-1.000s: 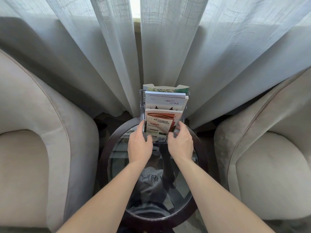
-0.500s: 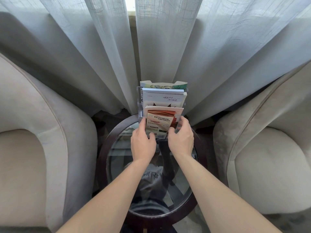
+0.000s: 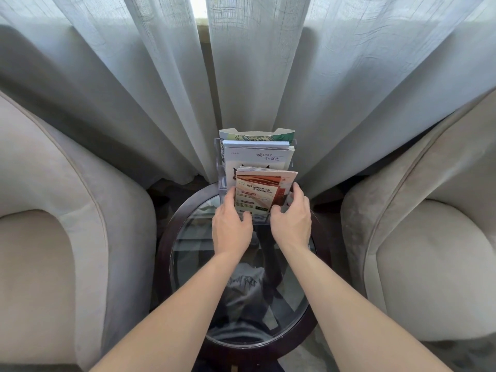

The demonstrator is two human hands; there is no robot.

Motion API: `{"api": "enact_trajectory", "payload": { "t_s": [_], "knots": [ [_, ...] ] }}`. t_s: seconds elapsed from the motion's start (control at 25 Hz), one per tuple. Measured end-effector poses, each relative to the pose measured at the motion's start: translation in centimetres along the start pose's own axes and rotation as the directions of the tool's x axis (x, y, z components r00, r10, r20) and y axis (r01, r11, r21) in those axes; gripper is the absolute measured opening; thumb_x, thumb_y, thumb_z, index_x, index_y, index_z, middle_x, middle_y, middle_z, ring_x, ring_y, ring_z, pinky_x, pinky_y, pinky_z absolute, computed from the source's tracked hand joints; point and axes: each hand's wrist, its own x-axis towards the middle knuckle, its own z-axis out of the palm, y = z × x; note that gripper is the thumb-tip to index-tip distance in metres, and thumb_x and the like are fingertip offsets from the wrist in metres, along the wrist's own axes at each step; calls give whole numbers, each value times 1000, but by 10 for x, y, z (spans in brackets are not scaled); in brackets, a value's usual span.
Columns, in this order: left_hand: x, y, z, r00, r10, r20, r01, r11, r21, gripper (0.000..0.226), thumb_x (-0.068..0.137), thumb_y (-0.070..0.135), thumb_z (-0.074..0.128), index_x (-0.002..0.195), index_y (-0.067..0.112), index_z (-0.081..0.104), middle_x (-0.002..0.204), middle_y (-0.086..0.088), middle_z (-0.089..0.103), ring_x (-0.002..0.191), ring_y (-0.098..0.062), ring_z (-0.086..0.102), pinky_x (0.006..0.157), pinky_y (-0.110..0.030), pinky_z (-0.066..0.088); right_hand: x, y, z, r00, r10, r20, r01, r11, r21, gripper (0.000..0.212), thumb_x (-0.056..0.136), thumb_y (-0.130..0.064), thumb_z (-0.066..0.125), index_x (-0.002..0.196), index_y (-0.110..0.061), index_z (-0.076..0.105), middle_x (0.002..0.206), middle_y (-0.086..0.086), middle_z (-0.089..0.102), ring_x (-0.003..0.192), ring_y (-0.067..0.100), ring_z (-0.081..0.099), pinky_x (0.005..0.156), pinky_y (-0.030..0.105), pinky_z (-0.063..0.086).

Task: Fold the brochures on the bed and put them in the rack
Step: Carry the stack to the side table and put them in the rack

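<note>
Here the clear rack stands at the far edge of a round glass-topped desk with a dark wooden rim, right in front of pale curtains and between two beige armchairs, one on the left and one on the right. The rack holds paper in stepped tiers: a green-printed sheet at the very back, a pale booklet with handwritten-looking characters in the middle, and a stack of orange-and-white brochures in the front tier, tilted a little so its top leans to the right. Both hands are on that front stack. The left hand grips its left edge, fingers lying along the side and thumb curled in at the lower front. The right hand grips the right edge, fingers wrapped round the side of the stack and thumb pressed near the bottom corner. Whether the brochures sit fully down in the front pocket I cannot tell, since the hands hide the lower edge. Both bare forearms reach over the glass, which shows dark shapes beneath it
</note>
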Motion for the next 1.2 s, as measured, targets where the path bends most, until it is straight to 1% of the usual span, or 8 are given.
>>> {"api": "enact_trajectory", "payload": {
  "t_s": [0.16, 0.28, 0.44, 0.52, 0.8, 0.88, 1.04, 1.2],
  "knots": [
    [1, 2, 0, 1000, -14, -1, 14, 1000, -22, 65, 88, 21, 60, 145, 37, 33, 137, 4, 56, 129, -19, 49, 103, -47, 47, 6, 5, -2, 999, 31, 26, -34, 992, 123, 64, 87, -12, 66, 144, -30, 44, 134, -5, 62, 124, 16, 57, 101, 34, 48],
    [1, 4, 0, 1000, -9, 6, 9, 1000, -24, 71, 87, 23, 60, 147, 41, 27, 136, 4, 57, 126, -20, 51, 99, -44, 49, 10, 8, -4, 998, 46, 32, -50, 986, 157, 63, 87, -10, 66, 143, -29, 46, 131, -6, 64, 123, 14, 58, 104, 37, 49],
    [0, 9, 0, 1000, -17, 25, 16, 999, 31, 78, 87, 22, 59, 148, 45, 16, 128, -1, 61, 114, -25, 57, 91, -47, 53, 10, 8, -5, 999, -16, 45, 8, 986, 168, 63, 86, -9, 62, 140, -36, 48, 130, -9, 59, 121, 11, 55, 97, 29, 47],
    [-2, 9, -1, 999, -33, 18, 33, 999, 18, 78, 88, 21, 60, 148, 44, 16, 130, -1, 61, 116, -25, 58, 92, -47, 53, 11, 8, -6, 998, -38, 55, 29, 987, 157, 65, 85, -9, 61, 142, -37, 47, 131, -9, 55, 122, 11, 53, 91, 25, 43],
    [-7, 17, 5, 1000, -17, -18, 16, 999, -41, 80, 89, 17, 57, 152, 43, 15, 137, 2, 57, 120, -21, 56, 95, -44, 52, 11, 7, -10, 994, -95, 47, 87, 985, 151, 66, 90, -11, 61, 148, -36, 42, 136, -9, 53, 125, 9, 50, 87, 15, 40],
    [-6, 16, 6, 999, -42, -12, 41, 997, -66, 79, 89, 17, 58, 151, 43, 16, 137, 2, 58, 120, -22, 57, 95, -42, 51, 12, 5, -10, 994, -95, 45, 88, 986, 141, 64, 91, -11, 60, 148, -34, 41, 136, -9, 52, 126, 10, 50, 89, 19, 43],
    [-3, 11, 5, 998, -64, -3, 64, 998, -7, 74, 87, 20, 61, 150, 37, 24, 136, 1, 58, 121, -23, 56, 94, -39, 48, 10, 5, -8, 995, -73, 65, 65, 991, 119, 62, 91, -14, 59, 147, -30, 42, 137, -6, 51, 129, 17, 50, 101, 39, 51],
    [-1, 13, 8, 997, -71, -6, 71, 997, -26, 73, 87, 20, 60, 150, 34, 25, 140, 2, 55, 126, -24, 53, 98, -41, 46, 10, 6, -4, 995, -72, 62, 62, 987, 146, 63, 90, -13, 61, 145, -34, 41, 137, -9, 51, 129, 14, 50, 100, 40, 52]
  ]
}}
